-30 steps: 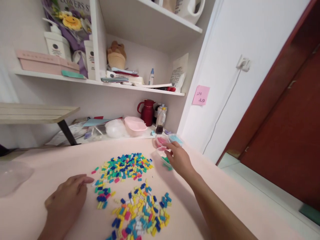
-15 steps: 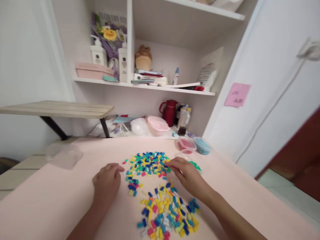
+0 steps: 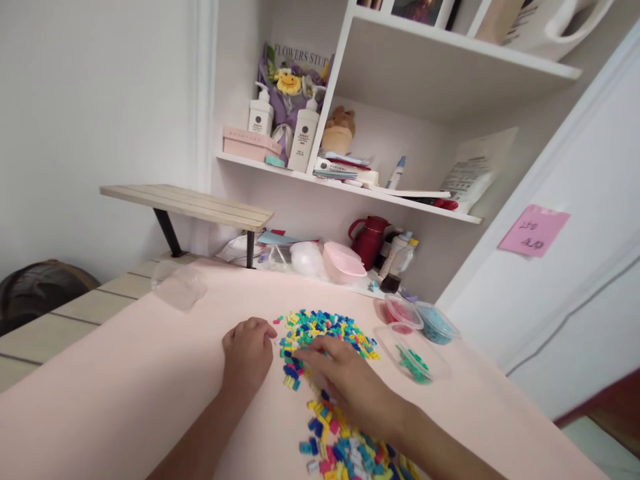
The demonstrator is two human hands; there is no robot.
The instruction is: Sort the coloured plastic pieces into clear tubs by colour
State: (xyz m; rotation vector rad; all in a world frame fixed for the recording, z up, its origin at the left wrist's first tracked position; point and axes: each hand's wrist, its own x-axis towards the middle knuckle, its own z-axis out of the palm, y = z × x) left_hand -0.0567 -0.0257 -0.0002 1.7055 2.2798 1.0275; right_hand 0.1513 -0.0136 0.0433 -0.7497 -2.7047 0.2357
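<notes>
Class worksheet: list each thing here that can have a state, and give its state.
Coloured pieces: loose, spread out
Left hand: loosely curled, on the pink tabletop
Right hand: over the coloured pieces, grip unclear
Nearest tub: holding green pieces
Middle tub: holding pink-red pieces
Rightmost tub: holding blue pieces
Red jug: upright
Yellow-capped bottle: upright, capped
Pump bottles: upright
Pink note: stuck up

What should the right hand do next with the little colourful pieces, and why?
I'd probably have it pinch something green from the far pile. The right hand is already at that pile, which mixes green with other colours, while the nearest clear tub shows only green pieces inside.
</notes>
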